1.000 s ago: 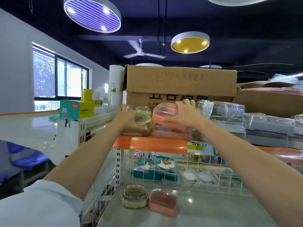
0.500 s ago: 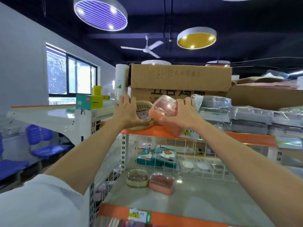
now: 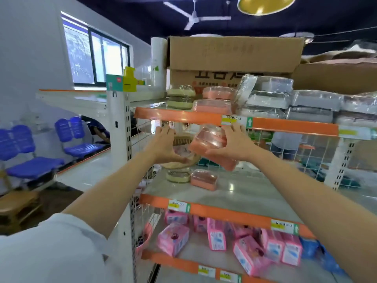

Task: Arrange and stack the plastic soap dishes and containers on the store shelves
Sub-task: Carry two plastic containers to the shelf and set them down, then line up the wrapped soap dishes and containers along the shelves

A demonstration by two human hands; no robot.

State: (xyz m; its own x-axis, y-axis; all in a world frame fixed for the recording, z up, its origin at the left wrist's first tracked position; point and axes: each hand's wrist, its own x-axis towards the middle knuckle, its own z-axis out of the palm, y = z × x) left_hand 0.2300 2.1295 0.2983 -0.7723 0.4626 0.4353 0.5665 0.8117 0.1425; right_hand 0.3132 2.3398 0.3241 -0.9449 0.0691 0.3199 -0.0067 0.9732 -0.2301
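My left hand (image 3: 164,147) grips a beige soap dish with a clear lid (image 3: 183,158), tilted, in front of the middle shelf. My right hand (image 3: 234,144) holds a pink soap dish with a clear lid (image 3: 210,142), also tilted, right beside the beige one. On the top shelf (image 3: 177,116) stand two stacked beige dishes (image 3: 180,97) and two stacked pink dishes (image 3: 216,100). On the middle shelf (image 3: 240,193) below my hands sit one beige dish (image 3: 177,176) and one pink dish (image 3: 204,179) side by side.
Wrapped grey containers (image 3: 289,101) fill the top shelf's right side, under a cardboard box (image 3: 232,56). Pink boxes (image 3: 244,248) lie on the bottom shelf. A wire grid backs the middle shelf. Blue chairs (image 3: 30,152) stand at the left.
Both hands have come down from the top shelf with a dish each, to the level of the middle shelf. The view has tipped downward.
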